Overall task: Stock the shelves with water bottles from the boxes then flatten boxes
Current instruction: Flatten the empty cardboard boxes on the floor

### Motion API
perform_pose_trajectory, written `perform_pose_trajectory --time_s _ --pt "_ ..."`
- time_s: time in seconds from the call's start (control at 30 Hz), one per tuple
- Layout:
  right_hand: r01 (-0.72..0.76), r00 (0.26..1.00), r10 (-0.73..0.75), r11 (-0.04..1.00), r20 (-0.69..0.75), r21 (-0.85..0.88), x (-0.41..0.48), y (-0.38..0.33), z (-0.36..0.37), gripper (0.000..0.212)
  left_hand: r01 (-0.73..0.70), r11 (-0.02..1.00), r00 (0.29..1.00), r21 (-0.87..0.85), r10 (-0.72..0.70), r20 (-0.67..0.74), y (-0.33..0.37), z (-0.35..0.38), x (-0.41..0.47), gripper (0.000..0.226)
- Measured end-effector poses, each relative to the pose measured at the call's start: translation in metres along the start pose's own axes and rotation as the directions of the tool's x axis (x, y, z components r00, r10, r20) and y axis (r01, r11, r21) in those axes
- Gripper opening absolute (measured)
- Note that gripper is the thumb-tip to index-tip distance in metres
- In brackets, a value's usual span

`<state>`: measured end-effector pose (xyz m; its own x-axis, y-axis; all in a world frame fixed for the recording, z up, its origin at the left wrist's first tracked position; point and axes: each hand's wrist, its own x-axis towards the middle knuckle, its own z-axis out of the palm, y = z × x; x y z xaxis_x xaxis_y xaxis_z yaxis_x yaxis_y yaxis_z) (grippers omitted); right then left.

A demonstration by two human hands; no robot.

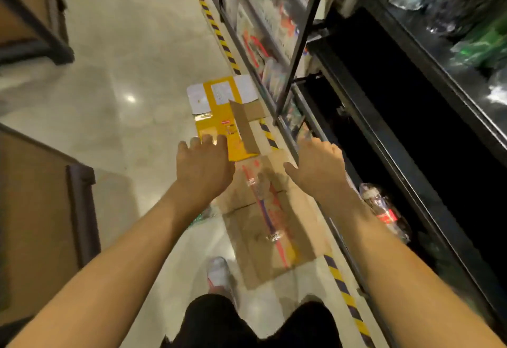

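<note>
A: How far along does the job look?

B: Late, judging from this. Bottles (384,210) lie inside the shelf (300,46), and two boxes lie flat on the floor (137,73) just beside its foot. Stocking seems mostly done and flattening nearly so.

A: What is left?

B: The yellow box (216,117), further along the shelf, has a brown flap (244,125) standing up off it, which probably needs pressing down. Whether more boxes wait out of view cannot be told.

A: And the brown box (274,227)?

B: It lies flat along the shelf's base, nearer the person, with its flaps spread and red-and-blue tape down its middle. Its far end meets the yellow box.

A: The hands?

B: Both reach out beside the shelf. The left hand (204,166) hovers over the yellow box's near edge, fingers loosely bent, holding nothing. The right hand (318,166), closer to the shelf, is spread and empty.
</note>
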<state>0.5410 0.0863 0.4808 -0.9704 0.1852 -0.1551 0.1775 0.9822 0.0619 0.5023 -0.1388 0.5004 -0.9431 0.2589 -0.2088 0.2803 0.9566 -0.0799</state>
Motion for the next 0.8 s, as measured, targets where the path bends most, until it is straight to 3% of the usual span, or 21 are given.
perform_pose_trajectory --time_s 0.3,0.37,0.43,0.6,0.8 --pt "-0.06 0.988 0.024 0.968 0.15 0.242 0.04 0.031 0.284 0.062 0.194 0.977 0.944 -0.088 -0.161 0.287 0.089 0.261 0.05 0.049" --pt "-0.066 0.955 0.007 0.979 0.296 0.192 0.049 0.041 0.353 0.075 0.194 0.978 0.926 -0.076 -0.157 0.343 0.116 0.336 0.054 0.053" --pt "-0.016 0.934 -0.049 0.984 0.353 0.178 0.061 0.054 0.423 0.095 0.214 0.973 0.901 -0.084 -0.163 0.401 0.14 0.41 0.064 0.06" --pt "-0.048 0.938 -0.032 0.974 0.345 0.22 0.082 0.073 0.573 0.107 0.335 0.917 0.838 -0.216 -0.185 0.513 0.175 0.572 0.083 0.062" --pt "-0.256 0.875 0.133 0.943 0.465 0.213 0.107 0.106 0.724 0.126 0.499 0.806 0.802 -0.32 -0.29 0.522 0.179 0.719 0.102 0.069"
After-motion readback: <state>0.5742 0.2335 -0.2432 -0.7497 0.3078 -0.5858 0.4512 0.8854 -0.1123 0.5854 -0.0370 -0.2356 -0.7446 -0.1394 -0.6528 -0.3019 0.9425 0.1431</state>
